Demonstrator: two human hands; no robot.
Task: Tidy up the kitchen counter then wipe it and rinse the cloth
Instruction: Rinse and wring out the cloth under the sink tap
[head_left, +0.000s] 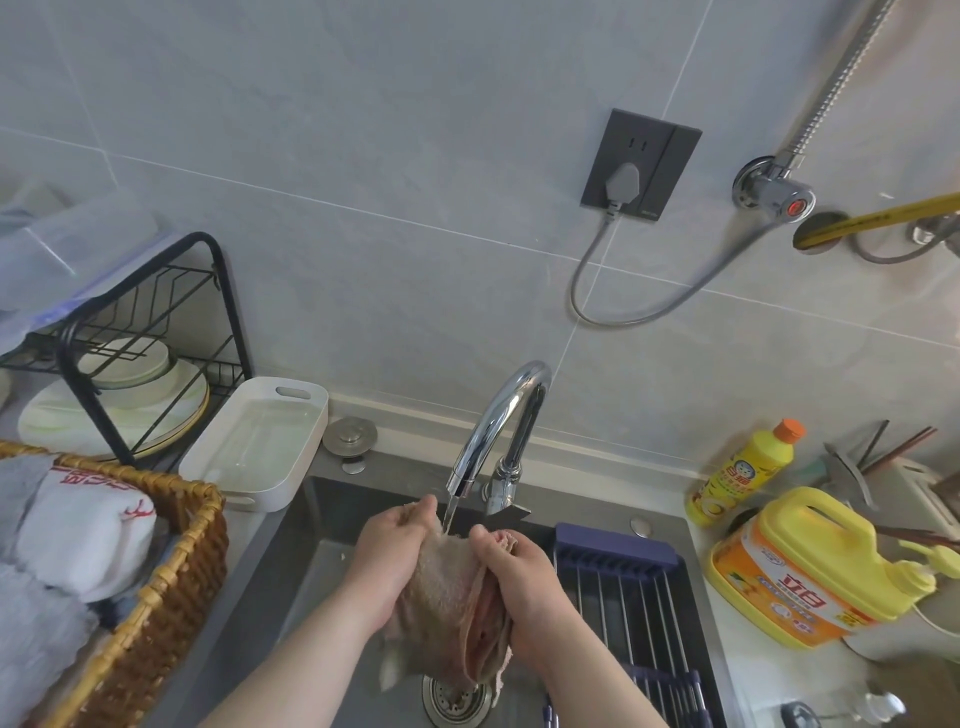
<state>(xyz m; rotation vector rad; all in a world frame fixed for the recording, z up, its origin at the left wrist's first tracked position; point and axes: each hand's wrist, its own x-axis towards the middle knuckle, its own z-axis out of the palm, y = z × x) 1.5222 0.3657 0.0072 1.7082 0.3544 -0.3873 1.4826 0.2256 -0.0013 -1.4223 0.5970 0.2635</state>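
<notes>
Under faucet (498, 431): left hand (392, 558), right hand (524, 582) grip cloth (447, 603), seemingly wet.

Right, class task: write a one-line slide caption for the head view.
Left hand and right hand hold a pinkish-brown terry cloth under the running curved chrome tap over the grey steel sink.

"立白" on orange detergent jug (789, 587)

Pale grey tiled wall (363, 156) with a dark socket (641, 163), black dish rack (227, 306) at left
</notes>
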